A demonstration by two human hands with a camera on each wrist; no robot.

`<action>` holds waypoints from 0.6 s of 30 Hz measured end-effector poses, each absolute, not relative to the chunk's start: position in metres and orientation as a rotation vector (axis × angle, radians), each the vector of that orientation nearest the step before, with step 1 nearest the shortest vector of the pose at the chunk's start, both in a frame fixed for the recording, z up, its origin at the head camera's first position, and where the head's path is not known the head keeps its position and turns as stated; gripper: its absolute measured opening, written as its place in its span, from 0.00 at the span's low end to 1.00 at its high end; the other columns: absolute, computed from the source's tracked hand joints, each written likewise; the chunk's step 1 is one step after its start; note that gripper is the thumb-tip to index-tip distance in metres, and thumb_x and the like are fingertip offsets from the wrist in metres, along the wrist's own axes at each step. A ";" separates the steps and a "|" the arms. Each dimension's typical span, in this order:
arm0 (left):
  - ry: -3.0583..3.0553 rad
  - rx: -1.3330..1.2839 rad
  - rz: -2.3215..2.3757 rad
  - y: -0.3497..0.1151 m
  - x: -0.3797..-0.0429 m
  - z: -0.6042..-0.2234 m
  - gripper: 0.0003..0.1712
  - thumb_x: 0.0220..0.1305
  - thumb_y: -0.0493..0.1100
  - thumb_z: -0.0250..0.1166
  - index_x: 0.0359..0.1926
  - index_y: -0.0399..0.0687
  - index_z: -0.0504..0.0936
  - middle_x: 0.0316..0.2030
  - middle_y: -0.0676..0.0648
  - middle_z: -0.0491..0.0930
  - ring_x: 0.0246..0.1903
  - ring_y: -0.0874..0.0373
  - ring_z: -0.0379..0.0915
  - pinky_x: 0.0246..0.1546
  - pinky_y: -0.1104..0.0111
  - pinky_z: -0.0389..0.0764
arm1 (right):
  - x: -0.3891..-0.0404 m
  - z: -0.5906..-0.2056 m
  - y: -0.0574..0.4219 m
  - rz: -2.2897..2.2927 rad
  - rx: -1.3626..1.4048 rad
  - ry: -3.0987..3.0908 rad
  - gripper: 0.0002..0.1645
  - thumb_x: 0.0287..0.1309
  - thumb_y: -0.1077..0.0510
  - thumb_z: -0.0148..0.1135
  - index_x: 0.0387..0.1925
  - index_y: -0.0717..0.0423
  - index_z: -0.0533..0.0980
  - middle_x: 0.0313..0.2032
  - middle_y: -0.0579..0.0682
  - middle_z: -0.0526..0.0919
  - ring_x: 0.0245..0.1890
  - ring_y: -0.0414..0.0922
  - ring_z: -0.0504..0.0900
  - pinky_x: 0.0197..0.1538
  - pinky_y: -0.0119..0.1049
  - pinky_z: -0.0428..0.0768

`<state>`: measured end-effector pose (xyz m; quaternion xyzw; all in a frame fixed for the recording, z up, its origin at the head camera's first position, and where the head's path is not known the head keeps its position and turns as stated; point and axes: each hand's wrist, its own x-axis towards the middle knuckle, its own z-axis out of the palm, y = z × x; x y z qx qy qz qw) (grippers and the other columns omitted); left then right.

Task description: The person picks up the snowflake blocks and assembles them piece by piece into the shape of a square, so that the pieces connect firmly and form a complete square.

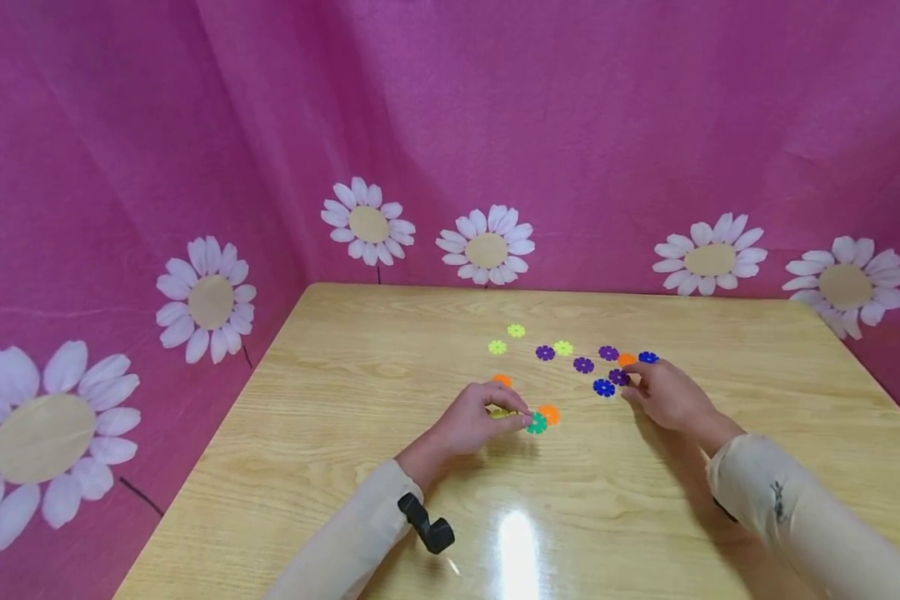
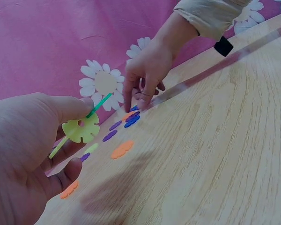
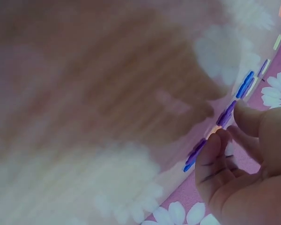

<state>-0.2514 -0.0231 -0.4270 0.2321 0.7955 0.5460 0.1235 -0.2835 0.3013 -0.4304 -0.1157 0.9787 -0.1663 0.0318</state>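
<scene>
My left hand (image 1: 471, 423) pinches a small cluster of notched flower-shaped plastic discs, raised over the table. A green disc (image 1: 536, 423) is at its tip. In the left wrist view a yellow-green disc (image 2: 82, 128) faces the camera, joined between the edge-on green one and another yellow-green disc (image 2: 59, 147). My right hand (image 1: 671, 396) reaches down at the far right group, thumb and index fingertip apart around a purple disc (image 1: 618, 377) on the table. Close to those fingertips lie an orange disc (image 1: 627, 360) and two blue discs (image 1: 603, 387).
More purple discs (image 1: 583, 365) and yellow-green discs (image 1: 497, 347) lie loose toward the back. One orange disc (image 1: 549, 414) is just beyond the green disc, another (image 1: 502, 381) behind my left hand. A pink curtain (image 1: 570, 150) with white flowers borders the wooden table (image 1: 330, 392).
</scene>
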 end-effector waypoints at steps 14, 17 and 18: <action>2.315 0.720 1.585 -0.025 -0.253 -0.430 0.03 0.62 0.43 0.71 0.36 0.51 0.90 0.39 0.55 0.85 0.43 0.64 0.75 0.50 0.66 0.75 | -0.298 -0.432 0.301 -0.435 -0.399 2.976 0.23 0.64 0.59 0.64 0.56 0.69 0.76 0.34 0.57 0.81 0.31 0.49 0.75 0.42 0.48 0.79; 2.331 0.714 1.575 -0.025 -0.253 -0.428 0.04 0.62 0.44 0.71 0.36 0.52 0.90 0.39 0.56 0.85 0.44 0.64 0.75 0.51 0.64 0.75 | -0.300 -0.430 0.301 -0.507 -0.374 2.972 0.21 0.63 0.59 0.64 0.53 0.70 0.77 0.34 0.57 0.80 0.33 0.50 0.75 0.42 0.48 0.78; 2.336 0.711 1.570 -0.026 -0.253 -0.427 0.04 0.63 0.44 0.71 0.36 0.53 0.90 0.39 0.56 0.85 0.45 0.64 0.75 0.52 0.64 0.75 | -0.301 -0.429 0.301 -0.530 -0.358 2.972 0.21 0.63 0.59 0.65 0.53 0.70 0.77 0.34 0.57 0.80 0.34 0.51 0.75 0.43 0.49 0.78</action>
